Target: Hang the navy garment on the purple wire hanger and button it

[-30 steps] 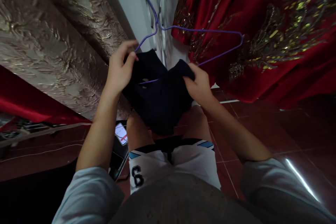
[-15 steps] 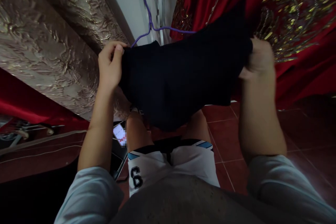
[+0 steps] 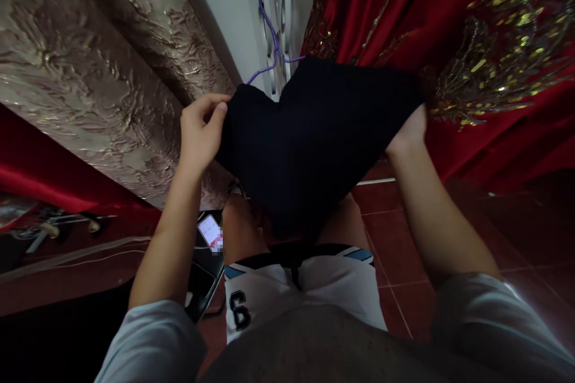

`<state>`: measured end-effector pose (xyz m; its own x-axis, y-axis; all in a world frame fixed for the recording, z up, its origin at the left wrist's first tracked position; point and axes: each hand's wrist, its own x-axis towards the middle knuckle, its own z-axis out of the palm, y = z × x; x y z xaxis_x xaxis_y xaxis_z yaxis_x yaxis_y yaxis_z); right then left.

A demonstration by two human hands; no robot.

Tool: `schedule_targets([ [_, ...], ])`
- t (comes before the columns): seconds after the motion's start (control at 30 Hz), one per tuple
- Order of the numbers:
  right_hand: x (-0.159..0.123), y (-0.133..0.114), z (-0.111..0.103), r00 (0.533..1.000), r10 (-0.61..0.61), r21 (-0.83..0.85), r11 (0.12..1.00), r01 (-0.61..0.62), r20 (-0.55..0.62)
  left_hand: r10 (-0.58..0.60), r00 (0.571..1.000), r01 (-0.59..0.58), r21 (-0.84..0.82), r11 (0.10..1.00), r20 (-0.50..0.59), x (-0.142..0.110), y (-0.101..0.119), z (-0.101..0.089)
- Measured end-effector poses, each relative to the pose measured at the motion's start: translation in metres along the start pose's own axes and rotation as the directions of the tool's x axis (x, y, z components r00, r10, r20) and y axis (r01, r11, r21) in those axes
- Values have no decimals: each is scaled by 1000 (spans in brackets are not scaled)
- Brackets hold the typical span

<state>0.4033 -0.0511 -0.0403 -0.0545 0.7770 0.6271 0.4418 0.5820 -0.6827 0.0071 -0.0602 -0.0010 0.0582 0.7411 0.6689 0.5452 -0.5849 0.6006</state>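
Observation:
A dark navy garment hangs spread between my two hands, draped over a purple wire hanger whose hook and left shoulder stick out above it. My left hand pinches the garment's left corner between thumb and fingers. My right hand grips the right corner from underneath, its fingers mostly hidden by the cloth. The garment's lower end falls in front of my knees and white shorts.
A red embroidered gown with gold sequins hangs at the right, close to my right hand. A beige brocade fabric hangs at the left. A phone lies by my left leg on the red tiled floor.
The garment went from bunched at the hanger's middle to spread wide along it. My right hand swung out to the right with the cloth, then dropped a little lower.

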Motion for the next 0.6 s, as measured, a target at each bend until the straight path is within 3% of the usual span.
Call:
schedule_targets([
  [0.03, 8, -8, -4, 998, 38, 200, 979, -30, -39, -13, 1000, 12, -9, 1000, -23, 1, 4, 2],
  [0.1, 25, -30, -9, 987, 140, 576, 815, -69, -81, -25, 999, 24, -21, 999, -47, 6, 11, 10],
  [0.13, 33, -44, -11, 982, 177, 671, 737, -85, -71, -24, 998, 23, -22, 999, -53, 11, 13, 14],
  [0.17, 39, -57, -11, 979, 194, 692, 714, -103, -55, -18, 998, 17, -18, 1000, -62, 16, 14, 18],
  [0.3, 44, -101, -3, 983, 184, 494, 853, -167, 16, 30, 995, -28, 25, 999, -98, 37, -2, 20],
  [0.37, 33, -111, 3, 967, 139, 392, 894, -216, 215, 42, 995, -41, 18, 999, -90, 38, -10, 16],
  [0.43, 17, -112, 14, 869, 59, 321, 915, -244, 492, 52, 997, -53, -18, 998, -51, 31, -12, 13],
  [0.47, 9, -109, 22, 817, 20, 280, 935, -220, 576, 63, 998, -64, -43, 997, -19, 25, -9, 13],
  [0.5, 1, -104, 32, 794, -8, 226, 960, -163, 608, 83, 996, -82, -69, 994, 17, 19, -5, 15],
  [0.6, -18, -81, 72, 837, -90, -1, 994, 107, 540, 201, 969, -182, -135, 974, 142, 3, 18, 30],
])
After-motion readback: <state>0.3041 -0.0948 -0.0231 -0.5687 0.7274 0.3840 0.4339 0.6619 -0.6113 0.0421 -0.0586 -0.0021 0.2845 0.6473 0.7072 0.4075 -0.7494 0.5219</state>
